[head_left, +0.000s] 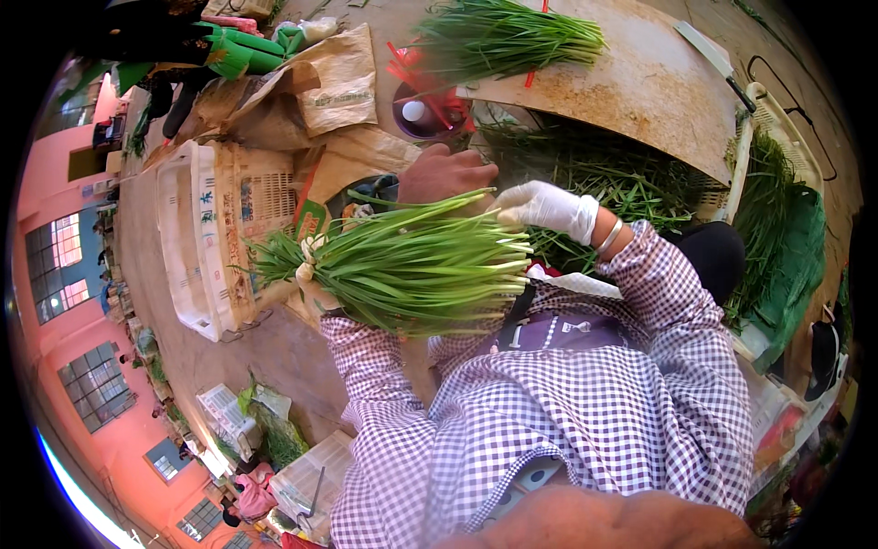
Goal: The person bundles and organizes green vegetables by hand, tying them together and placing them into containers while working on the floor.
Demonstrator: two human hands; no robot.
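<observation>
A loose bunch of green chives point(412, 261) lies across my front, leaf tips to the left and pale stem ends to the right. My left hand point(314, 279), partly hidden by leaves, wraps round the leafy end. In a white glove, my right hand point(547, 207) has its fingers bent together at the upper stem ends; whether a stem is pinched there is hard to see. Just beyond the stems is a bare fist point(445, 176), its arm not visible. A bundle of chives point(512, 38) with red ties rests on a worn board point(631, 101) at the far side.
A knife point(713, 64) lies at the board's far right edge. Loose green leaves point(604, 174) fill the space under it. White plastic crates point(187, 238) stand at left, beside brown sacks point(338, 87). A dark purple container point(421, 114) holds a white-capped item. Green netting point(791, 265) hangs at right.
</observation>
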